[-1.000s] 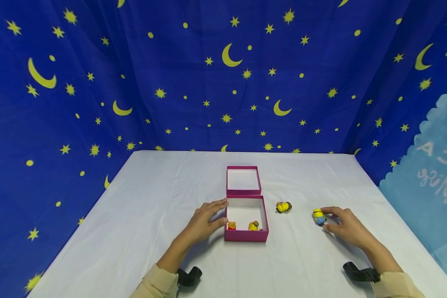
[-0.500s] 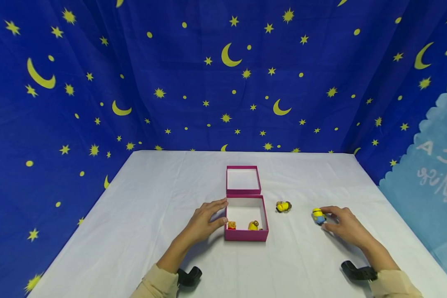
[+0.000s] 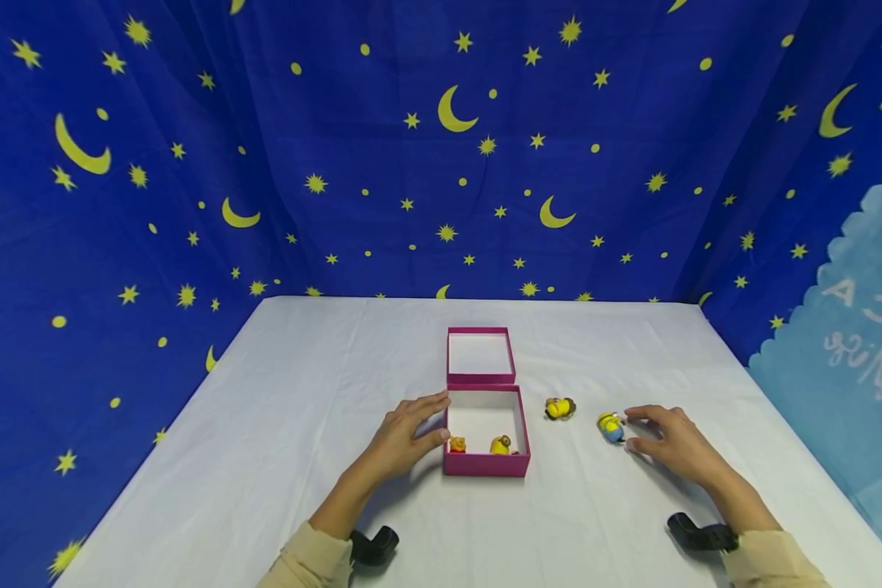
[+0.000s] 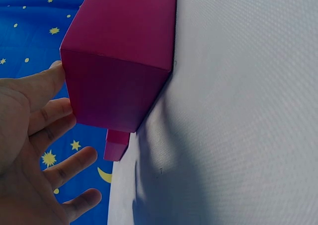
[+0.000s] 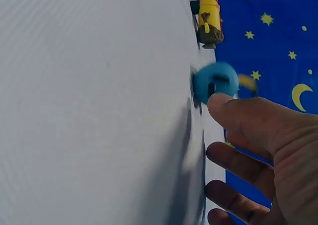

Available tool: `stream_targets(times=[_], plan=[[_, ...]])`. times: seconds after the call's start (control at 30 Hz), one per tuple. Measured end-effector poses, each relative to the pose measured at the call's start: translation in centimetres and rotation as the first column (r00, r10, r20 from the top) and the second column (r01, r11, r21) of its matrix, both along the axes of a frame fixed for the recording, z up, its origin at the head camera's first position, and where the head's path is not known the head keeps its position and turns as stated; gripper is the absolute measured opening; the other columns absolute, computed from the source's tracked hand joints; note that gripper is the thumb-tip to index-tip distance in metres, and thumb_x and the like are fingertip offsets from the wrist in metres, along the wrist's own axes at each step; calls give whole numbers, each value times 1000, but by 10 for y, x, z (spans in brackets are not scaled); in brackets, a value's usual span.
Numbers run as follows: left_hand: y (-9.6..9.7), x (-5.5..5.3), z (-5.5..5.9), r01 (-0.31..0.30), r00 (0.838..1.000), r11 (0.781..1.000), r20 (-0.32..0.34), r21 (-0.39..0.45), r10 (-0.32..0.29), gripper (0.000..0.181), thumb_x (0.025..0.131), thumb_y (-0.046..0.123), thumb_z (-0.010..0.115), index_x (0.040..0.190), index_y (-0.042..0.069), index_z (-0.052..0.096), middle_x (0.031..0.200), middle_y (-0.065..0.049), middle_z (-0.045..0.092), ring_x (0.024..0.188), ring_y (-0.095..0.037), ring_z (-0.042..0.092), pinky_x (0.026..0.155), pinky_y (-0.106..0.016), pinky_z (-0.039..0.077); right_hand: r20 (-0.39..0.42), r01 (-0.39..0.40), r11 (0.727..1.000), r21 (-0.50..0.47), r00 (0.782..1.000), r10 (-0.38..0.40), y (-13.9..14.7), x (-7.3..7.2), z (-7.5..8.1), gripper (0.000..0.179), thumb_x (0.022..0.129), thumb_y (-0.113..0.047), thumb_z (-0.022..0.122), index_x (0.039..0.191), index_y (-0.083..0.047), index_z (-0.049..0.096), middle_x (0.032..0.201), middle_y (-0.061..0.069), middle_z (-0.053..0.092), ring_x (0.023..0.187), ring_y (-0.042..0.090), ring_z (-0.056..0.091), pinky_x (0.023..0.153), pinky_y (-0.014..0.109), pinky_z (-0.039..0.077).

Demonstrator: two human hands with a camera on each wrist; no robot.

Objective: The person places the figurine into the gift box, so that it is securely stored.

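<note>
An open pink box [image 3: 487,465] with a white inside stands mid-table. My left hand [image 3: 406,433] is at its left side, and in the left wrist view the thumb and fingertips [image 4: 64,107] touch the pink wall's edge with fingers spread. Inside the box, a small red and yellow figure [image 3: 457,445] and a yellow toy figure [image 3: 500,446] show above the front wall. On the right, a Minion figure [image 3: 612,428] in blue lies tilted on the cloth. My right hand [image 3: 676,441] is just right of it, fingers apart; the thumb overlaps the blurred blue figure in the right wrist view.
Behind the box lies its pink-rimmed lid [image 3: 479,379], inside up. Another yellow toy figure [image 3: 559,408] lies on its side between box and right hand. White cloth [image 3: 338,367] covers the table, and a blue star-patterned curtain [image 3: 382,163] encloses it.
The blue-clad Minion figure has moved left and tipped, and is now out of the right hand's fingers. The right hand has shifted slightly left. My left hand and the box have stayed put.
</note>
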State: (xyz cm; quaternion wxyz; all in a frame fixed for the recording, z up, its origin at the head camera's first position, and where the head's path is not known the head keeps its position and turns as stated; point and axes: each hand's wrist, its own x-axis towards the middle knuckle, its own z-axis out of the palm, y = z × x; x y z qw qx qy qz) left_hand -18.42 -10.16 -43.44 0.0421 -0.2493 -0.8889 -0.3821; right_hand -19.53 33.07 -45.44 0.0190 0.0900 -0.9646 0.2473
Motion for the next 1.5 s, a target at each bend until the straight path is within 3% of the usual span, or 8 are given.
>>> stream_targets(times=[0.77, 1.5], plan=[[0, -1, -2, -2, 1000, 1000, -4, 9, 2, 50, 89, 27, 64, 135, 9, 52, 144, 0, 48, 130, -33, 44, 102, -57, 32, 41, -79, 996, -42, 996, 81, -32, -7, 5, 55, 76, -33, 77, 123, -11, 60, 119, 9, 63, 104, 24, 50, 81, 37, 41], [0, -2, -3, 5, 1000, 1000, -4, 5, -5, 50, 90, 27, 63, 135, 9, 52, 145, -1, 48, 131, -33, 45, 103, -58, 31, 29, -176, 984, -24, 984, 176, -44, -11, 3, 51, 76, -25, 77, 123, -14, 61, 112, 3, 62, 99, 18, 47, 82, 36, 41]])
